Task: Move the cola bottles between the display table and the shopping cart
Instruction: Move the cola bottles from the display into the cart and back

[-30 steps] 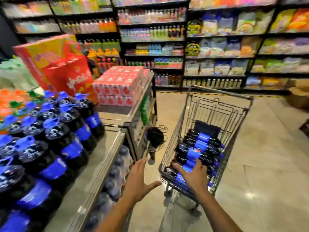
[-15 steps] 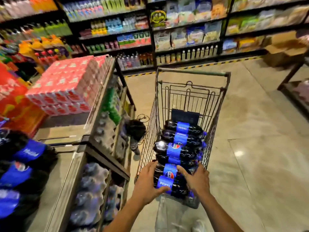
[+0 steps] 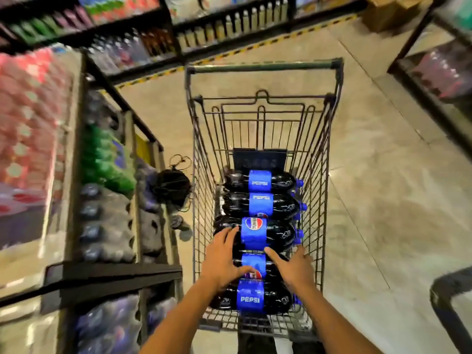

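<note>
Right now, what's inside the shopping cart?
The shopping cart holds five visible cola bottles lying crosswise, blue caps to the right. The left hand and right hand cover the fourth bottle. A lower layer cannot be confirmed.

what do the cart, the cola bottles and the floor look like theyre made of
Shopping cart: thin metal wire in a grid, dull grey finish; the handle bar looks coated green.
Cola bottles: probably clear glossy plastic, with highlights on the dark bodies; blue wrap labels and blue caps.
Floor: large beige tiles, stone or ceramic, lightly polished, with visible joint lines and soft reflections.
</note>
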Motion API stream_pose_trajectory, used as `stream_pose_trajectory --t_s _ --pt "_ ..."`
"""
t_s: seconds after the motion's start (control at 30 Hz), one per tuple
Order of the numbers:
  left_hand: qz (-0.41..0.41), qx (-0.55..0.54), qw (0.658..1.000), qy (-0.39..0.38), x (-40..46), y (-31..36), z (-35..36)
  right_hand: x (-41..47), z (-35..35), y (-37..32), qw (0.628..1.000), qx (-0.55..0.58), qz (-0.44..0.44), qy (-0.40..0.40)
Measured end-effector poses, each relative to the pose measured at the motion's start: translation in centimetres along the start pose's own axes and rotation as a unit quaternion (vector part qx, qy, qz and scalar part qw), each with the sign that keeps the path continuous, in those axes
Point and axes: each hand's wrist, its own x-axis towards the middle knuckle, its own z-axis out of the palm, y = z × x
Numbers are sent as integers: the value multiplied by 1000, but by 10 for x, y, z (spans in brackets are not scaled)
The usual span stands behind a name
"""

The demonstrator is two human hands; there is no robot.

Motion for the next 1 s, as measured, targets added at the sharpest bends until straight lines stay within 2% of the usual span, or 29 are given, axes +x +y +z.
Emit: stream_pose_trajectory --t_s 0.17,0.27,0.43,0.6,0.8,0.93,1.0 --pt "26 110 993 -41 96 -45 15 76 64 -4 994 68 79 33" --pt "24 166 982 -88 131 -67 28 104 91 -21 978 141 149 48" --pt "12 204 974 -94 151 -85 51 139 114 -54 931 223 268 111" --pt "19 186 979 -86 154 -93 58 158 125 -71 850 336 348 208" --pt "40 174 981 -82 151 -96 61 161 134 -69 806 398 348 267" --pt "39 181 977 -107 148 -95 64 172 140 -48 767 492 312 270" --pt "37 189 975 -113 146 -94 61 170 138 -46 759 512 299 268"
